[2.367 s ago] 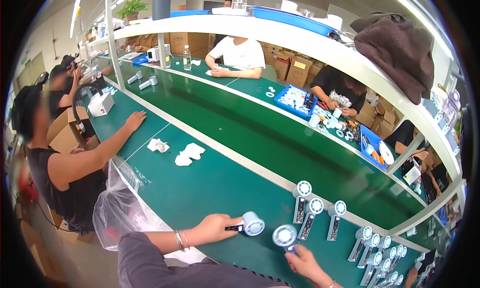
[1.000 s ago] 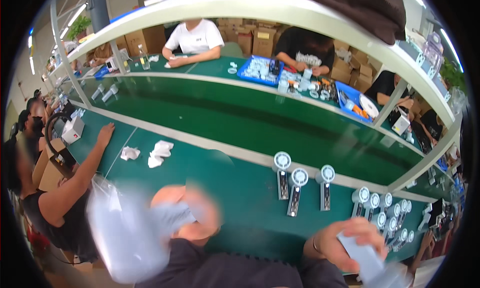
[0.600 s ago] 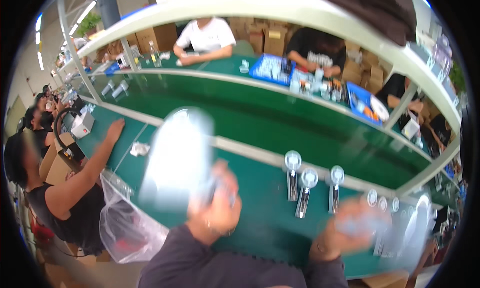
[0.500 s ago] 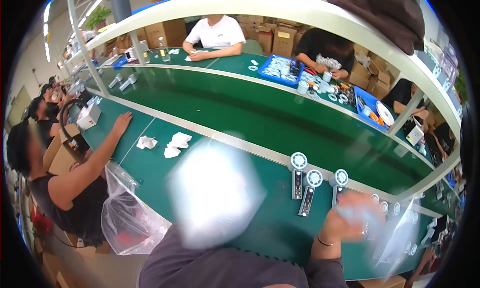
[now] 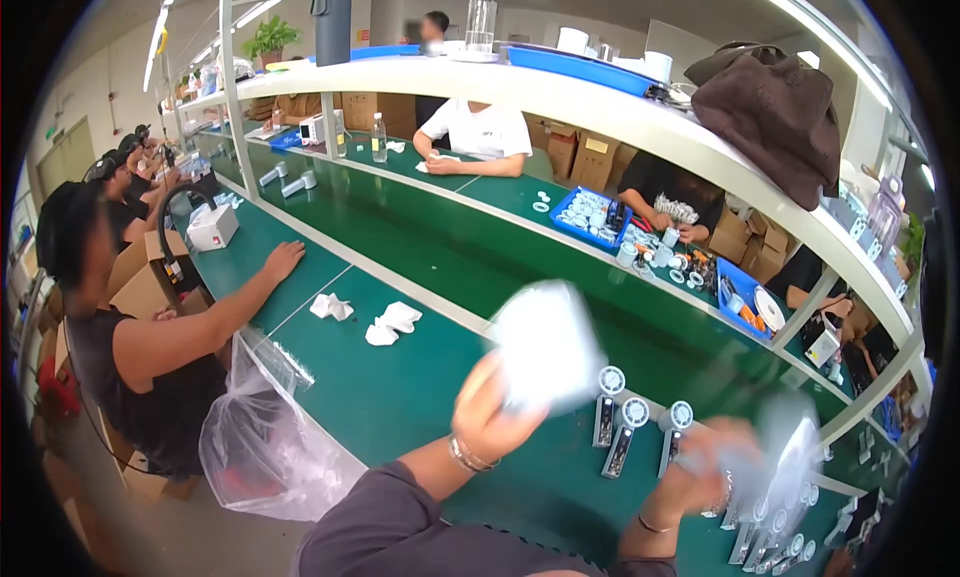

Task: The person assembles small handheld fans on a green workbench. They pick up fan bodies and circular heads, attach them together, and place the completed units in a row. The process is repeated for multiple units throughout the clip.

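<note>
My left hand (image 5: 488, 417) is closed around the edge of a white, square-cornered thing (image 5: 548, 349), raised over the bench and too blurred to name. My right hand (image 5: 700, 467) is smeared by motion; it grips a translucent plastic bag (image 5: 788, 447), which spreads out to its right. Between the two hands stand several pale grey handheld devices with round, fan-like heads and open handles showing circuit boards, one of them a grey device (image 5: 622, 435). More such devices (image 5: 765, 532) lie in a group under and beside the bag, partly hidden by it.
Crumpled white papers (image 5: 392, 323) lie on the green bench (image 5: 440, 377). A person (image 5: 150, 347) sits at left beside a large clear bag (image 5: 270, 437). Across the green belt (image 5: 430, 232) are blue trays (image 5: 590, 217) of parts and more people. A white shelf (image 5: 420, 75) spans overhead.
The white thing has moved right and farther from me, and my left hand now shows behind it. My right hand still holds the bag, which has shifted slightly. The view has tilted up.
</note>
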A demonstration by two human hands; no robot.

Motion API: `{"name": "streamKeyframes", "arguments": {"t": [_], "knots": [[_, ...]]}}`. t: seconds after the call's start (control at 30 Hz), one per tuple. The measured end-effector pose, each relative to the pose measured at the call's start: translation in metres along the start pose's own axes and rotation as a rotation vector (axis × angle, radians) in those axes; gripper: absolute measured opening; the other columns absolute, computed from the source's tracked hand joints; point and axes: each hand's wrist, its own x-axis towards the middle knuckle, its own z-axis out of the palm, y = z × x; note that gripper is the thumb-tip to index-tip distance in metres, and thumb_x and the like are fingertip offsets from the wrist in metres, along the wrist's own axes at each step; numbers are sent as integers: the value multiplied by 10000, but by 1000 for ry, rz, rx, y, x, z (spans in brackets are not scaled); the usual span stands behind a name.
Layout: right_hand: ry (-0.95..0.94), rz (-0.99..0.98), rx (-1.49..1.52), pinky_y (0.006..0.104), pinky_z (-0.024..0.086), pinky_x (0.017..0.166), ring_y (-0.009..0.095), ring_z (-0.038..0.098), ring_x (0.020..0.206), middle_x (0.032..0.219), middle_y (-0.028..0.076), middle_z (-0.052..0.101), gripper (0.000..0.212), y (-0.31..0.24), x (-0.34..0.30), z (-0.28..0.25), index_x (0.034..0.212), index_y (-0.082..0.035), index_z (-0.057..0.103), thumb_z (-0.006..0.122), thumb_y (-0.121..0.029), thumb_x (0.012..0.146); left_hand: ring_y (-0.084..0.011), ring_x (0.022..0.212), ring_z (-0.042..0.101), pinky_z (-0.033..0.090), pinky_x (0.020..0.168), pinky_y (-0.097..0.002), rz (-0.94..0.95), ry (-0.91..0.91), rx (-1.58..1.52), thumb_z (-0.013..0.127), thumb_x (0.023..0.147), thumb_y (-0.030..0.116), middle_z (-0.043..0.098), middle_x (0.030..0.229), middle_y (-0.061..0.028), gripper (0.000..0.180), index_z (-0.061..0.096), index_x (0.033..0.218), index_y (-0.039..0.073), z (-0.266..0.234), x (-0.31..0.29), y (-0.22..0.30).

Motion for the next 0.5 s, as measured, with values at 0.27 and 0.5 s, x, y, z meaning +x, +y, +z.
{"name": "streamKeyframes", "arguments": {"t": [0.27, 0.5], "knots": [[-765, -309, -1036, 294, 397, 567, 160, 450, 622, 850, 93, 479, 333, 62, -12, 88, 1152, -23, 413, 460, -233, 899, -125, 622, 481, 356, 387, -185, 79, 419, -518, 629, 800, 255, 494, 937, -143, 435, 445, 1098, -2, -11, 23, 39], [-810, -242, -499, 247, 361, 542, 167, 430, 625, 760, 50, 428, 331, 61, -8, 107, 1069, -16, 436, 448, -307, 912, -169, 824, 492, 452, 575, -259, 431, 107, -437, 649, 812, 239, 468, 1046, -153, 427, 450, 1093, -14, -43, 35, 46]]}}
